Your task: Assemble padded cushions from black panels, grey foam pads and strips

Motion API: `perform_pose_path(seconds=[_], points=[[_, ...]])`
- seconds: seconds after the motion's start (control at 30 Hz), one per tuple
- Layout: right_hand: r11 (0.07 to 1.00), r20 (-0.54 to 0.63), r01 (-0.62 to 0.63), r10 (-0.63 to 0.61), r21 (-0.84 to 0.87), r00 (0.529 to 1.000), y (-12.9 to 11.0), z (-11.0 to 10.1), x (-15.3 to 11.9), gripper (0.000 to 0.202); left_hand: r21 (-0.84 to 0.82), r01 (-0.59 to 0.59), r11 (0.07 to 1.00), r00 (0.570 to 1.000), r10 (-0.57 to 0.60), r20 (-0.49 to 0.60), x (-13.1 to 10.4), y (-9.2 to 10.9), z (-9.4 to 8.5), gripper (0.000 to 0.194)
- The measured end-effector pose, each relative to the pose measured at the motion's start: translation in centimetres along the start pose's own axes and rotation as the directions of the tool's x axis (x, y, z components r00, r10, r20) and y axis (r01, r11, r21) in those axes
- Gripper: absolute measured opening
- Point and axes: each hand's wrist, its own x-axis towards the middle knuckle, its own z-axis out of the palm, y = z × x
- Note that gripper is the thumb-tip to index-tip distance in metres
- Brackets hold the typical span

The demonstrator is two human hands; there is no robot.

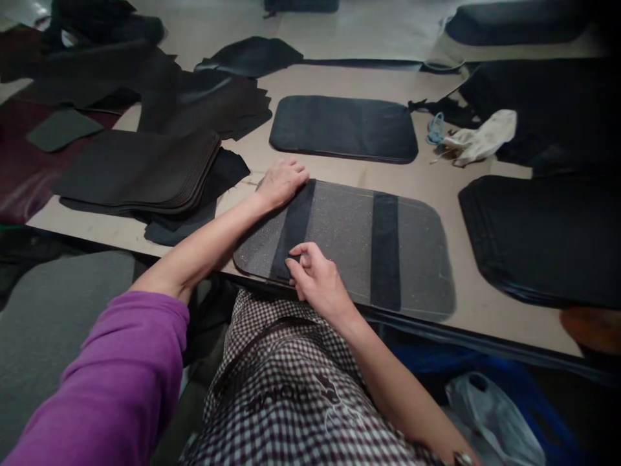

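Observation:
A grey speckled panel (342,239) with rounded corners lies at the table's near edge. Two black strips cross it from front to back, a left strip (297,217) and a right strip (385,252). My left hand (283,181) lies with its fingers stretched out at the panel's far left, beside the far end of the left strip. Near the front edge, my right hand (317,278) pinches a bit of black strip between thumb and forefinger, at the left strip's near end. Whether that bit is the strip's own end or a separate piece is hard to see.
Beyond the panel lies a black rounded panel (344,128). Stacked dark brown pieces (140,168) are on the left, stacked black pieces (543,239) on the right. A pale crumpled cloth (488,139) and blue cord (435,128) lie at back right. Plastic bags (495,414) hang below the edge.

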Motion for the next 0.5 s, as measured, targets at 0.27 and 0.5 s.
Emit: perform_pose_path(seconds=[0.27,0.5], points=[[0.808,0.078,0.003,0.053,-0.589,0.996,-1.1,0.1,0.1,0.003,0.085,0.033,0.996,0.999,-0.036,0.04,-1.3,1.1,-0.8,0.034],[0.743,0.117,0.023,0.074,-0.669,0.99,-1.4,0.0,0.1,0.007,-0.028,0.069,0.997,0.996,-0.067,0.061,-1.6,1.4,-0.9,0.025]])
